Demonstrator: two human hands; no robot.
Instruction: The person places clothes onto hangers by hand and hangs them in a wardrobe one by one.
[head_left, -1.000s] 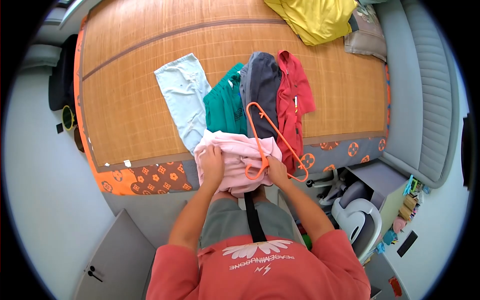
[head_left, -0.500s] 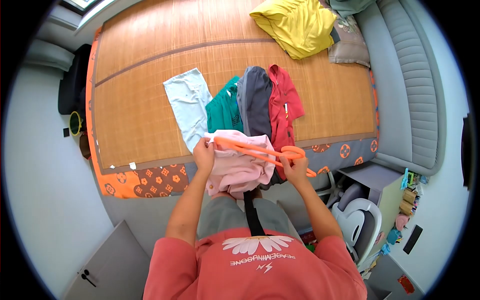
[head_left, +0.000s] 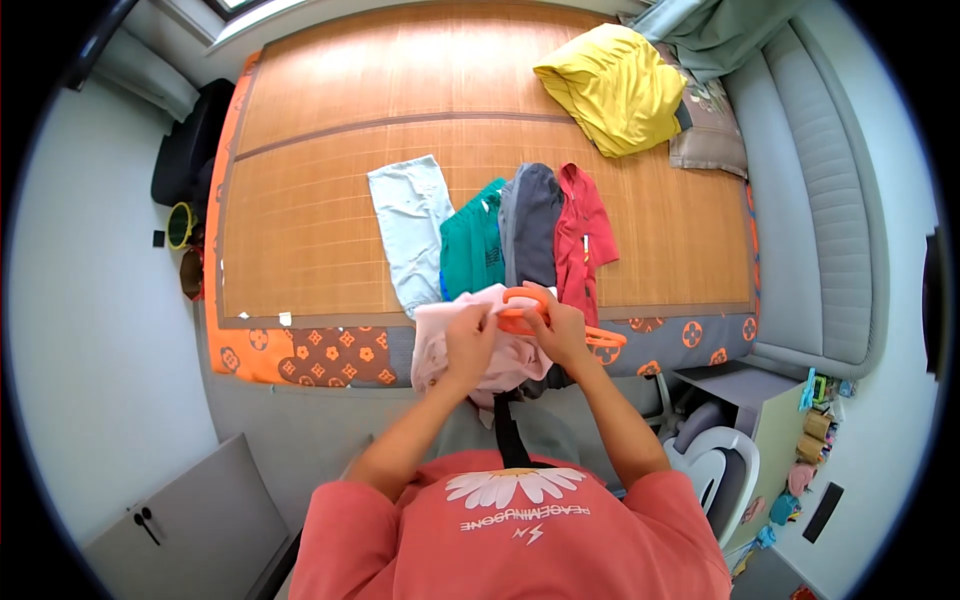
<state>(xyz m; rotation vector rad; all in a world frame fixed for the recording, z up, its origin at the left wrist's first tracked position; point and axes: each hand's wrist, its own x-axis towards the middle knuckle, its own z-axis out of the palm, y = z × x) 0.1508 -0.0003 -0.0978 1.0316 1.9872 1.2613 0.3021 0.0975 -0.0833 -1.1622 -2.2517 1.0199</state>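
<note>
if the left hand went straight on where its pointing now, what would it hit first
The pink garment, right at the fingers of the left hand; past that, probably the orange hanger, though depth there is hard to judge.

left hand (head_left: 470,345): closed on pink garment (head_left: 432,350) | right hand (head_left: 561,332): gripping orange hanger (head_left: 607,339) over it | bed (head_left: 310,230): pale garment (head_left: 412,232), green shorts (head_left: 472,242), grey garment (head_left: 531,220), red garment (head_left: 583,230), left to right | farther back: yellow cloth (head_left: 615,92) beside pillow (head_left: 712,150)
</note>
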